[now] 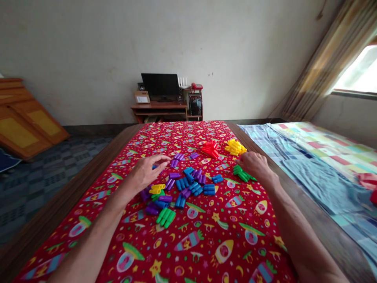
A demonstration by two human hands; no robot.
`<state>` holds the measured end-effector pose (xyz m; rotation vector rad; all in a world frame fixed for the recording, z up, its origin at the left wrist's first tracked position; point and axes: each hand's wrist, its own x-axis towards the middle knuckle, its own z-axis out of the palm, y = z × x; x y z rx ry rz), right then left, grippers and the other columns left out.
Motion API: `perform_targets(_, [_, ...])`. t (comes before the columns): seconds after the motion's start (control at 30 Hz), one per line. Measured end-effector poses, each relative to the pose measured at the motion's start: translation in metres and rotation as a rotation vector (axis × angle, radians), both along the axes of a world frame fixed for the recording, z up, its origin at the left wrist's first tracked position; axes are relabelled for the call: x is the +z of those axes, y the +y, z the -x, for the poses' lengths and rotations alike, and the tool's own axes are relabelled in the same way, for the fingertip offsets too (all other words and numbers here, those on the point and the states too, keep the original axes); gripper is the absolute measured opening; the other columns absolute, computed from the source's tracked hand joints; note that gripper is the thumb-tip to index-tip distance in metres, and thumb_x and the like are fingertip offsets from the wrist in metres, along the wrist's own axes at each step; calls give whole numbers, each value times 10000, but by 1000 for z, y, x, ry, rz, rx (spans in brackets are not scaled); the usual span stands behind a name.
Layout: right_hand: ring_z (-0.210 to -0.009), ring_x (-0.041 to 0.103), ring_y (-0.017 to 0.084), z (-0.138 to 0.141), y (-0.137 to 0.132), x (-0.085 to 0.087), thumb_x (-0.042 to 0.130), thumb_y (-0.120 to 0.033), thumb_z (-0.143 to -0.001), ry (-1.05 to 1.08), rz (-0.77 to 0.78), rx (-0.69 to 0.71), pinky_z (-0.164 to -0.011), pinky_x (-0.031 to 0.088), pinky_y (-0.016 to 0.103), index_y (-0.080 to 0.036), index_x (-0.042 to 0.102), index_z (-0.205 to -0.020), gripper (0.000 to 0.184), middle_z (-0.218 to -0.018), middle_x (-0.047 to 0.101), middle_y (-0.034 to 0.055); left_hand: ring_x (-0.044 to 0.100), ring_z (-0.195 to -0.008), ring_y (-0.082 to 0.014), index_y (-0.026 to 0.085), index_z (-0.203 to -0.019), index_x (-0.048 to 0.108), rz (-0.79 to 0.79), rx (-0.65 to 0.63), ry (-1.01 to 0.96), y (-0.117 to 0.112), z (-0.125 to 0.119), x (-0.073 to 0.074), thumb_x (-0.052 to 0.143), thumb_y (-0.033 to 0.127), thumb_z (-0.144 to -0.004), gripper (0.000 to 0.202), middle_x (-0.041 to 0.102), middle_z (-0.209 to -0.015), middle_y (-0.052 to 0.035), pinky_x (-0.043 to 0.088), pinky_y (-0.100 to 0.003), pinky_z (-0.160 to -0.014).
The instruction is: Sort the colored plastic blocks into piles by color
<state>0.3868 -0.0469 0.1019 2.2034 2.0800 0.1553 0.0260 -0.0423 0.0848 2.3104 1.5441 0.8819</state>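
Observation:
My left hand [149, 169] hovers at the left side of the scattered plastic pieces, its index finger and thumb apart. A blue piece [154, 167] shows in that gap; whether it touches the hand I cannot tell. Purple pieces [176, 160] lie just past the fingertips. My right hand [255, 163] is closed, fingers curled down between the yellow pile [235, 147] and the green pieces [243, 173]; what it holds is hidden. Blue pieces [196, 189] mix with purple ones mid-table. Nearer me are a yellow piece [157, 189] and a green piece [166, 217].
A red pile [210, 149] sits left of the yellow one. The red patterned cloth [200, 259] covers the wooden table [88, 173]. A bed [312, 169] adjoins on the right. Beyond the table stands a desk [159, 106] with a monitor [160, 85]; a cabinet [32, 122] is left.

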Motion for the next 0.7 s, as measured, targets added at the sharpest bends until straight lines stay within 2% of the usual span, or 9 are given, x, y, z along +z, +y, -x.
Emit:
perform_targets(0.1, [-859, 677, 255, 12, -8, 8, 354, -412, -974, 40, -60, 62, -643, 419, 280, -162, 710, -948, 436, -926, 709, 162, 690, -694, -210, 239, -820, 695, 227, -29, 119, -9, 36, -17, 544, 458, -754, 275, 750, -768, -11, 532, -268, -632])
perform_targets(0.2, [-801, 666, 232, 26, -13, 11, 339, -404, -983, 76, -88, 139, -612, 380, 274, -173, 694, -938, 426, -888, 702, 144, 674, -630, -200, 251, -750, 665, 362, -45, 262, -17, 52, -35, 610, 391, -693, 161, 723, -693, 6, 510, -260, -586])
perform_targets(0.27, [-770, 656, 217, 32, -15, 9, 347, -386, -982, 92, -82, 179, -588, 350, 269, -174, 687, -921, 406, -869, 699, 133, 686, -681, -222, 247, -807, 657, 340, 13, 342, -20, 49, -44, 662, 347, -652, 184, 731, -760, -14, 515, -281, -619])
perform_targets(0.4, [-705, 633, 193, 39, -17, 4, 369, -329, -970, 93, -61, 263, -557, 308, 265, -167, 684, -881, 365, -789, 685, 120, 676, -979, -282, 242, -1090, 610, 224, 91, 401, -18, 31, -54, 703, 310, -657, 449, 712, -1072, -84, 514, -340, -807])
perform_targets(0.5, [-686, 628, 193, 43, -19, 3, 356, -310, -968, 69, -45, 287, -544, 291, 269, -163, 687, -860, 378, -768, 679, 131, 670, -996, -279, 238, -1207, 529, 192, 128, 378, -17, 23, -54, 714, 300, -681, 561, 692, -1102, -88, 510, -337, -811])
perform_targets(0.6, [-693, 637, 200, 47, -21, 5, 344, -299, -972, 50, -25, 290, -540, 280, 274, -160, 694, -893, 385, -788, 684, 143, 668, -929, -273, 222, -1063, 558, 90, 172, 418, -22, 17, -51, 719, 294, -696, 407, 679, -1004, -78, 504, -336, -781])
perform_targets(0.7, [-708, 646, 206, 49, -21, 5, 349, -289, -970, 31, -10, 289, -533, 267, 276, -155, 695, -929, 373, -811, 692, 149, 655, -875, -253, 230, -856, 579, 66, 105, 496, -29, 11, -52, 691, 266, -728, 174, 649, -896, -46, 497, -329, -773])
